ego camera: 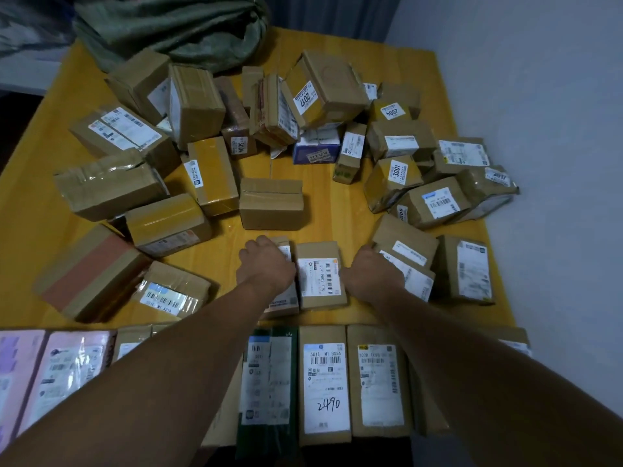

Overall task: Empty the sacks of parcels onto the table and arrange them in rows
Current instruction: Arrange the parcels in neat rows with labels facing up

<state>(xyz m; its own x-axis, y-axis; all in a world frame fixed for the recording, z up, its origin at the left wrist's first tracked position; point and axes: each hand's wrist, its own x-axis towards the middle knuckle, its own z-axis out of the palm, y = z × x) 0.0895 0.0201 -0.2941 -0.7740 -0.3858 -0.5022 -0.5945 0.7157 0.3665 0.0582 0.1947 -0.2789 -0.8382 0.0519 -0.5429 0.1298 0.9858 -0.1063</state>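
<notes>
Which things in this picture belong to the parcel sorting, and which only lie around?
For the job:
- green woven sack
- loose heap of brown cardboard parcels
- row of labelled parcels at the near edge
- left hand gripping a small brown parcel
- right hand gripping a white-labelled brown parcel
- yellow wooden table

Just lying about:
- grey wall
- dark curtain

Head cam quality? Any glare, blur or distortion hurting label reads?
Head view: dim, bluish light; wide-angle stretch along the lower edge; tape glare on a parcel near left; the 2490 label reads, its fine print does not; the sack is dark, with little detail.
</notes>
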